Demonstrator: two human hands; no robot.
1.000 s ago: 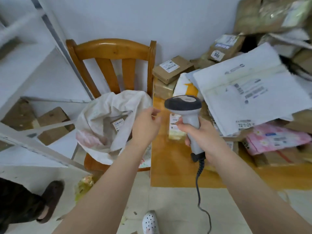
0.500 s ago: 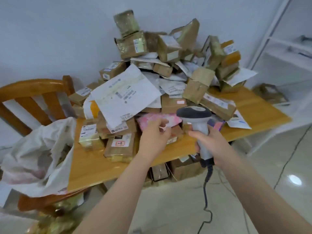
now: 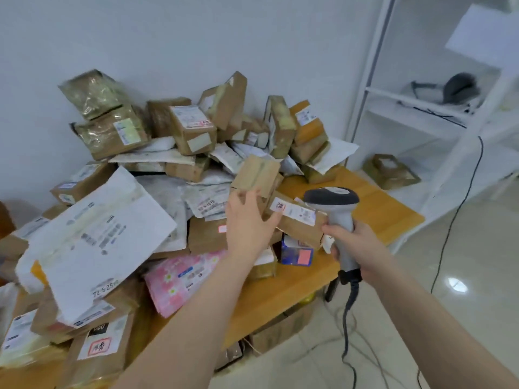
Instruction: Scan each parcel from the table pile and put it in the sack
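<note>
White wall [image 3: 168, 37] behind, white shelving [image 3: 421, 108] to my right, and a wooden table [image 3: 379, 209] heaped with a pile of parcels [image 3: 182, 130]: brown boxes, grey and white mailers, some wrapped in shiny tape.

My left arm reaches forward over the near edge of the table. My left hand [image 3: 247, 223] shows its back to me, fingers up and slightly curled. My thumb lies along the near face of a long brown parcel [image 3: 300, 228], so I have its left end pinched between thumb and fingers. The parcel sits at the right front of the pile, tilted, its right end just beside my other hand.

My right hand [image 3: 359, 245] is wrapped firmly round the handle of the scanner [image 3: 332, 196]. Its dark head is just above the parcel's far end, and its cable [image 3: 348, 318] hangs to the floor.

The parcel's white label has a small red mark at its left end; the print is too blurred to read. The big white mailer [image 3: 98, 234] reads "TZ 5 25" near its lower edge. A box [image 3: 84, 369] at the front left carries a red-framed stamp I cannot make out. Text on the pink flowered packet [image 3: 182, 273] is unreadable.
</note>
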